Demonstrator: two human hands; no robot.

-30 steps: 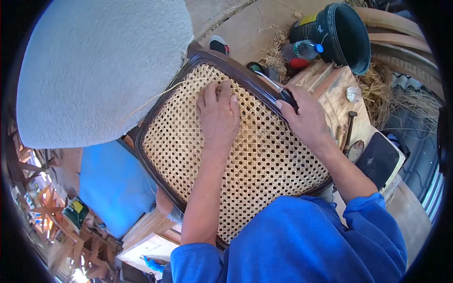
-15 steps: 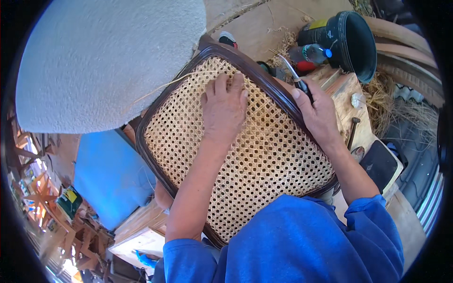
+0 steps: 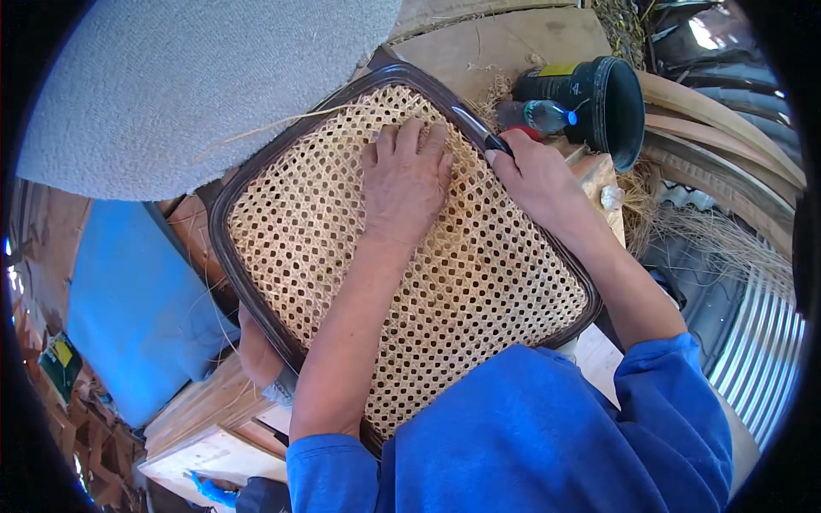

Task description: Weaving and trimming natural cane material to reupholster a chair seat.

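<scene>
A woven cane panel (image 3: 479,274) in a dark brown wooden frame (image 3: 227,248) lies before me, over my legs. My left hand (image 3: 406,179) rests palm down on its upper part, fingers apart and slightly bent. My right hand (image 3: 530,175) grips a tool (image 3: 477,124) with a dark handle and curved metal shaft, over the frame's upper right edge; its tip is at the frame. A loose pale cane strand (image 3: 299,118) runs out leftward from the panel's top across a large grey textured pad (image 3: 171,85).
A dark bucket (image 3: 620,111) lies on its side at upper right by a plastic bottle (image 3: 539,115), with curved wood strips (image 3: 710,137) and loose fibres (image 3: 684,231) beside it. Corrugated sheet (image 3: 753,359) is at right. A blue pad (image 3: 128,308) and boards (image 3: 197,410) are at left.
My view has shifted, so the panel sits higher and further left. The tool rose off the frame's edge, then came down to it in my right hand. My left hand still rests on the cane.
</scene>
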